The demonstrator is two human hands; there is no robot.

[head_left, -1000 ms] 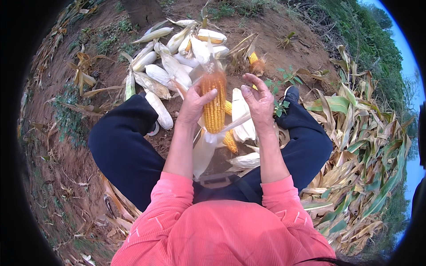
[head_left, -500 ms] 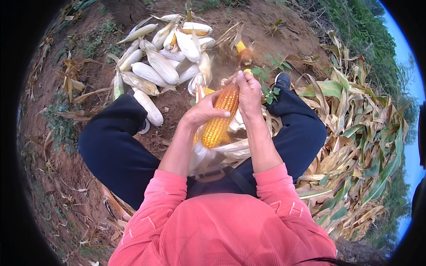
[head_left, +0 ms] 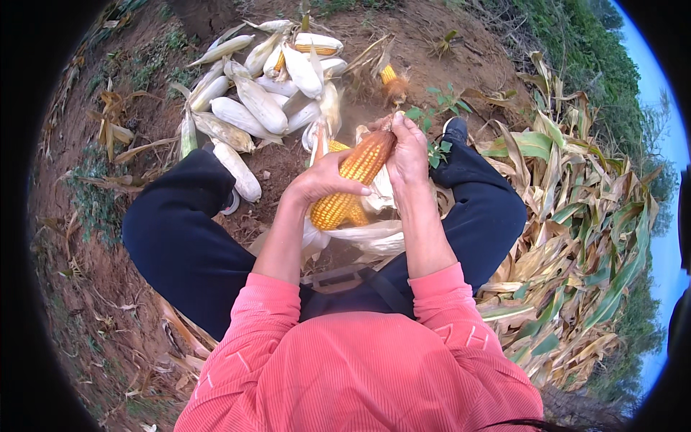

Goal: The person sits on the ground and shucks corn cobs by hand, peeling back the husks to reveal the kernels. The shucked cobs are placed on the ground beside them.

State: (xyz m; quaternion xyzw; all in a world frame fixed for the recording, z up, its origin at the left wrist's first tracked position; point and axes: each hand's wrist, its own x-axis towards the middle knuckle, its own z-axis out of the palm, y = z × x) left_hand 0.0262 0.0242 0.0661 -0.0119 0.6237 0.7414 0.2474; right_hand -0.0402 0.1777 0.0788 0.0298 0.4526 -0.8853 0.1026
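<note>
Clasps corn cob in left hand, pinches its far end in right hand, apparently stripping it clean, likely needing a firm tug.

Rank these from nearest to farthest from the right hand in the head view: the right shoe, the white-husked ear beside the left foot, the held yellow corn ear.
1. Held yellow corn ear: its tip is in the right hand.
2. Right shoe: on that hand's right.
3. White-husked ear: far over, left of the left hand.
</note>
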